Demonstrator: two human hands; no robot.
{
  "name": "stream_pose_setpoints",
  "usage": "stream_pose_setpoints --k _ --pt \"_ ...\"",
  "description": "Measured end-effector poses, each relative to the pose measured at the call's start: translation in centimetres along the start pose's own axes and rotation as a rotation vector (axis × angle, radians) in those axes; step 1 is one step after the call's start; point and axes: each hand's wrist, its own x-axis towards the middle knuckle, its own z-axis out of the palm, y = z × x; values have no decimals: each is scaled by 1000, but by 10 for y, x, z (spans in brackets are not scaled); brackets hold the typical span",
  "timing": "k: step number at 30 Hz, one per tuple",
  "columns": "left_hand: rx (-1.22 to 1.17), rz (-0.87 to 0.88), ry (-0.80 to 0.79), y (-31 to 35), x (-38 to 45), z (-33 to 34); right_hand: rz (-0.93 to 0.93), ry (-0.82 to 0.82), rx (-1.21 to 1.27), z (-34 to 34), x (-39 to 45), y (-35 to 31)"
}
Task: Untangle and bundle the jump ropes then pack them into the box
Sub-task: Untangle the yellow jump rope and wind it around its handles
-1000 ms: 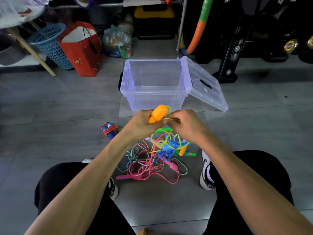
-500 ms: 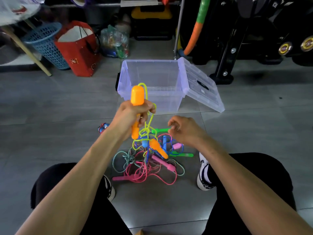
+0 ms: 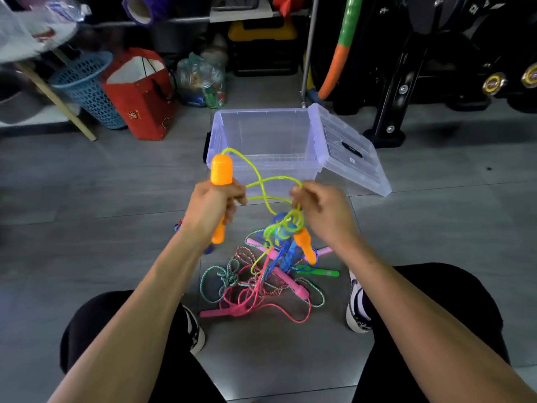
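Head view: left hand [image 3: 213, 206] wrapped around an upright orange handle [image 3: 221, 170], whose top and lower tip stick out above and below the fist. Yellow-green cord [image 3: 255, 170] leaves the handle's top, loops across, and passes to the right hand [image 3: 319, 209], which pinches it between curled fingers. Below that pinch hangs a knot of cords with a second orange handle [image 3: 305, 245] — lifted partly off the tangled pile [image 3: 261, 283] on the grey floor [image 3: 101, 199]. Clear box [image 3: 261, 135] stands open just beyond the hands, its lid [image 3: 348, 149] leaning at its right.
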Motion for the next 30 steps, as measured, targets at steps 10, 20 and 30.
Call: stream_pose_setpoints --k 10,20,30 --pt "400 289 -251 -7 -15 23 -234 -104 -121 -6 -1 -22" --pt "126 113 -11 -2 -8 28 -210 -273 -329 -2 -2 -6" --pt "-136 56 -20 -3 -11 37 96 -306 -95 3 -8 -2"
